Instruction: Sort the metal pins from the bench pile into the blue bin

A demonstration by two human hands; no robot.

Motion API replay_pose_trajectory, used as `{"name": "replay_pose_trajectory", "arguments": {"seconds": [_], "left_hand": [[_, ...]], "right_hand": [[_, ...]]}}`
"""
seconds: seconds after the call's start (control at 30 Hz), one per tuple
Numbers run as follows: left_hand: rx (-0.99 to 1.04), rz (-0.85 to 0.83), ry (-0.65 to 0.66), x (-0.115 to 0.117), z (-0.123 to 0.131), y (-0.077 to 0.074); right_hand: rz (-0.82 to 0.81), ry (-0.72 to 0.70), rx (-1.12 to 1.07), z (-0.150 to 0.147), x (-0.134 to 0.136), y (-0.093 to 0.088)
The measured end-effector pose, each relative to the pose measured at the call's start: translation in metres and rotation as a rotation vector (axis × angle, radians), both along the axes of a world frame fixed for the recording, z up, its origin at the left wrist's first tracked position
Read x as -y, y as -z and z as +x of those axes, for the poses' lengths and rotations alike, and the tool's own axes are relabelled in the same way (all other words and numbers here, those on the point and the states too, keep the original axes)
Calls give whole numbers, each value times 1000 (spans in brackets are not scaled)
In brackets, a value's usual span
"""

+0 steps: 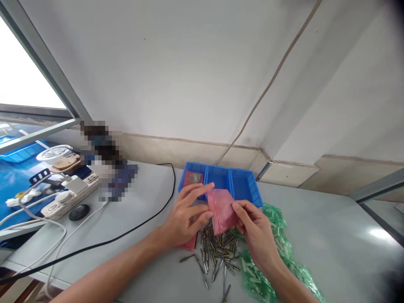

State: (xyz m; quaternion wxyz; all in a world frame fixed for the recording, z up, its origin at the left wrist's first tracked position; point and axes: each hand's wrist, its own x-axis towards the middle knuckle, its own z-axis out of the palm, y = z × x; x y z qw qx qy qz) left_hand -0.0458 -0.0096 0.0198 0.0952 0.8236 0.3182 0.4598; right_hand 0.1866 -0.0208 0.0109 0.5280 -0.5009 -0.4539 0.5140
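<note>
A pink zip-lock bag with a red seal line is held up in front of me, above a heap of metal pop rivets. My right hand pinches the bag's right edge between thumb and fingers. At its sealed left end is my left hand, the thumb and fingertips on the edge and upper corner. Under my left hand, another pink bag lies partly hidden on the grey table. Green plastic bags with pale pieces inside lie beside and beyond my right forearm.
Behind my hands stand joined blue bins; the left one contains a pink bag. To the left are a black cable, a power strip and a black round object. A wall rises behind the table.
</note>
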Motion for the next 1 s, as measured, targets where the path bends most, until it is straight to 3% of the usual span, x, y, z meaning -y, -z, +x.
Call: {"name": "replay_pose_trajectory", "arguments": {"seconds": [0.17,0.3,1.0], "left_hand": [[4,34,52,2,1,1],[51,0,36,5,4,1],[74,-88,-107,-4,0,5]], "right_hand": [[147,25,39,3,-2,-1],[100,-67,-36,4,-1,-1],[61,-124,112,0,1,-9]]}}
